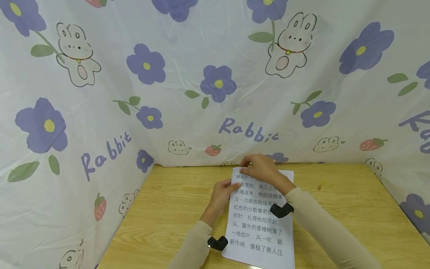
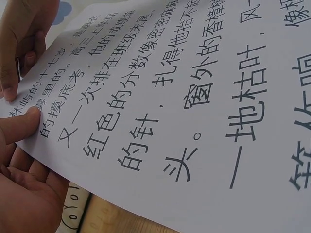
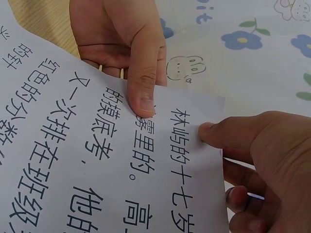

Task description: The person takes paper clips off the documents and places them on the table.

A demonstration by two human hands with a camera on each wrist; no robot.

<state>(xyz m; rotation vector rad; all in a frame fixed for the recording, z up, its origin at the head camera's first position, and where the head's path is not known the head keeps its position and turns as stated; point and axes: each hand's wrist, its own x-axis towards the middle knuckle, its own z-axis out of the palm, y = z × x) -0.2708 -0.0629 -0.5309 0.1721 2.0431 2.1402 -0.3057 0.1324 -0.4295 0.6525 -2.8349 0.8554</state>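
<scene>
A white sheet of paper (image 1: 258,224) printed with large black Chinese characters stands out in front, its top toward the wall. My left hand (image 1: 221,192) pinches its left edge near the top, with the thumb (image 3: 144,92) on the printed face and the other fingers behind the paper. At the top edge, close to the top left corner, my right hand (image 1: 263,170) grips the sheet between thumb (image 3: 214,132) and fingers. Those right fingers are partly hidden behind the paper. In the left wrist view the sheet (image 2: 194,145) is raised at an angle over the table.
A wooden table (image 1: 178,209) lies under the sheet. On its right side is a small reddish paper clip (image 1: 319,187). Behind and to the left hangs a white cloth (image 1: 188,45) printed with rabbits, purple flowers and strawberries. Each wrist carries a black camera (image 1: 282,210).
</scene>
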